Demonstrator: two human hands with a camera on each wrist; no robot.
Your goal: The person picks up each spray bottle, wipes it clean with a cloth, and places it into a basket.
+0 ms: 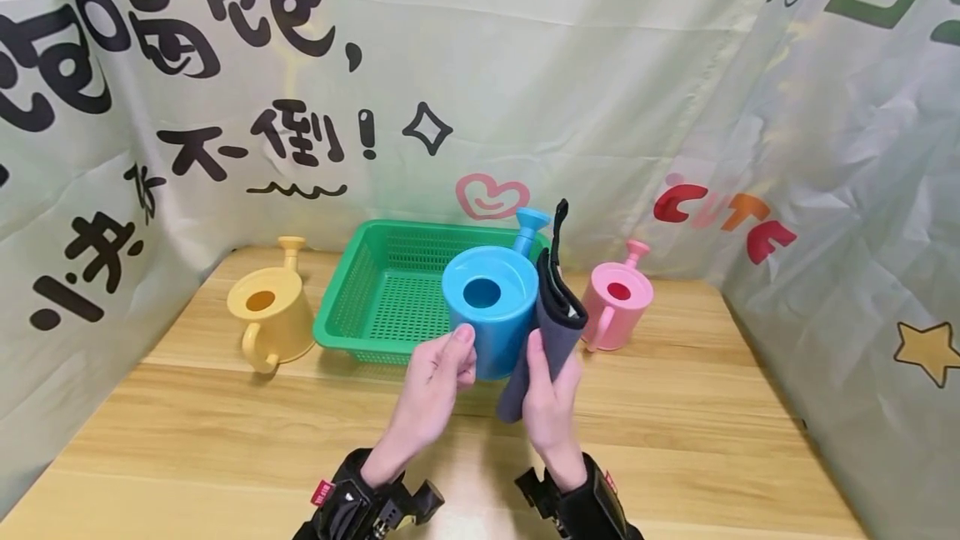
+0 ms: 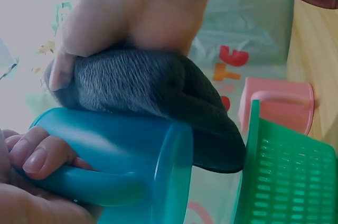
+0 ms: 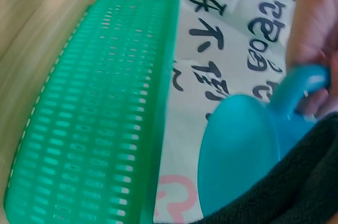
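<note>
Grasping the blue can (image 1: 498, 344) by its handle, the left hand (image 1: 435, 386) had its fingers curled round that loop with the thumb on top. The right hand (image 1: 553, 398) clasped a folded dark cloth (image 1: 564, 342), its fingers bent over the fabric, and the cloth lay against the side of the blue can. The can was raised above the table (image 1: 675, 423), its round opening towards the head camera and its spout pointing away; in the head view it covered part of the basket (image 1: 405, 298). That basket, green and slotted, sat at the back of the table near the sheet (image 1: 600, 107). To its left stood the yellow can (image 1: 292, 319), handle to the front and spout to the back. Over on the right, beyond the cloth, the pink can (image 1: 621, 323) stood upright, likewise with its spout to the back. Black lettering, a pink heart (image 1: 491, 197) and a yellow star (image 1: 926, 350) marked the pale sheet. Each wrist wore a black band.
</note>
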